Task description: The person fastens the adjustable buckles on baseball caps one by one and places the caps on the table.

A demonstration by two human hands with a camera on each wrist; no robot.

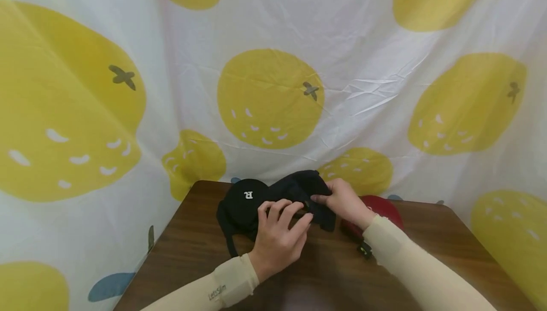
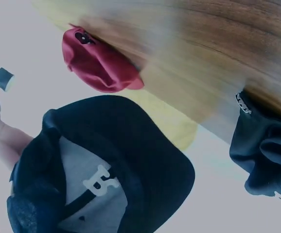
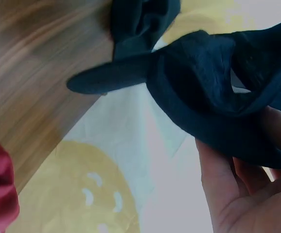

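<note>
Cream sleeves (image 1: 232, 278) lead to a loosely bent left hand (image 1: 279, 240), apparently gripping nothing. The right hand (image 1: 348, 202) pinches the middle dark cap (image 1: 297, 186) by its edge, probably to steady it.

The cap (image 1: 297, 186) is dark, of soft, creased fabric, with a broad curved brim (image 2: 152, 153). It is held up, tilted, near the middle of the desk's (image 1: 183, 237) far edge, gripped on the side towards the far right corner. Its opening shows a pale inside with a white letter and dark strip.
</note>
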